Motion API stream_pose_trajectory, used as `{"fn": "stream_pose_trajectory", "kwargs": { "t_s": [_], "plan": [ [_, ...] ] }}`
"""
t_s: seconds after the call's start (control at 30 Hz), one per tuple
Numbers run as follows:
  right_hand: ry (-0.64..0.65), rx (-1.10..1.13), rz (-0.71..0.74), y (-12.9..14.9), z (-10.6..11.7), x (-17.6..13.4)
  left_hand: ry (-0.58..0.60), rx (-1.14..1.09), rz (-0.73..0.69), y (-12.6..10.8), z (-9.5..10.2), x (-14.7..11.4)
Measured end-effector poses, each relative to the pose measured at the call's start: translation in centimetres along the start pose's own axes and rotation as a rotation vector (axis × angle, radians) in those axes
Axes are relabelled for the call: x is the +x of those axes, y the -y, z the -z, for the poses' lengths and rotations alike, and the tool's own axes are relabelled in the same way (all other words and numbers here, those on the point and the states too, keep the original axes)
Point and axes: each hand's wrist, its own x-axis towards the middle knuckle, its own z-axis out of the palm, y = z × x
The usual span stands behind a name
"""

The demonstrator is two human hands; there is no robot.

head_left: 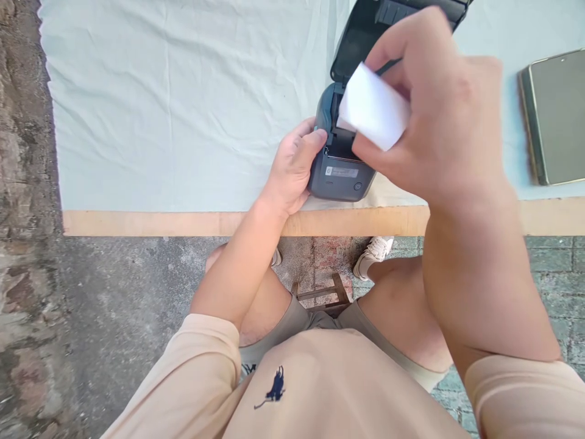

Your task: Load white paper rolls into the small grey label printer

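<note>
Already the lid of the little printer (pixel 340 174) stands open near the table's (pixel 183 222) edge. One left hand (pixel 295 167) hugs its side. One right hand (pixel 439 116) pinches the white paper roll (pixel 372 107) just above the open bay, not yet dropped in.

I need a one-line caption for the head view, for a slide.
Right hand holds a white paper roll over the open printer, which the left hand steadies on the table.
</note>
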Motion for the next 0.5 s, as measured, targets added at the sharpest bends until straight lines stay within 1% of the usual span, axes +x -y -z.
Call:
{"fn": "stream_pose_trajectory", "kwargs": {
  "t_s": [0.07, 0.1, 0.13, 0.17, 0.23, 0.3, 0.33, 0.4, 0.5],
  "plan": [
    [-0.174, 0.219, -0.014, -0.33, -0.16, -0.29, 0.009, -0.025, 0.003, -0.01, -0.02, 0.02],
    [-0.234, 0.383, -0.044, -0.52, -0.29, -0.36, 0.015, -0.035, 0.003, 0.0, -0.01, 0.04],
    [-0.262, 0.566, -0.096, -0.69, -0.42, -0.36, 0.022, -0.042, 0.001, 0.01, 0.02, 0.06],
    [-0.25, 0.741, -0.166, -0.83, -0.52, -0.31, 0.027, -0.048, 0.0, 0.03, 0.05, 0.08],
    [-0.151, 0.99, -0.304, -0.89, -0.58, -0.13, 0.034, -0.053, 0.002, 0.04, 0.14, 0.12],
    [-0.067, 1.088, -0.357, -0.69, -0.4, -0.01, 0.041, -0.056, 0.012, 0.02, 0.23, 0.15],
    [-0.05, 1.097, -0.345, -0.54, -0.27, -0.01, 0.043, -0.058, 0.018, 0.0, 0.25, 0.16],
    [-0.036, 1.087, -0.288, -0.28, -0.01, -0.13, 0.047, -0.065, 0.026, -0.04, 0.28, 0.16],
    [-0.039, 1.043, -0.149, -0.29, 0.17, -0.44, 0.041, -0.08, 0.024, -0.09, 0.26, 0.14]
  ]
}}
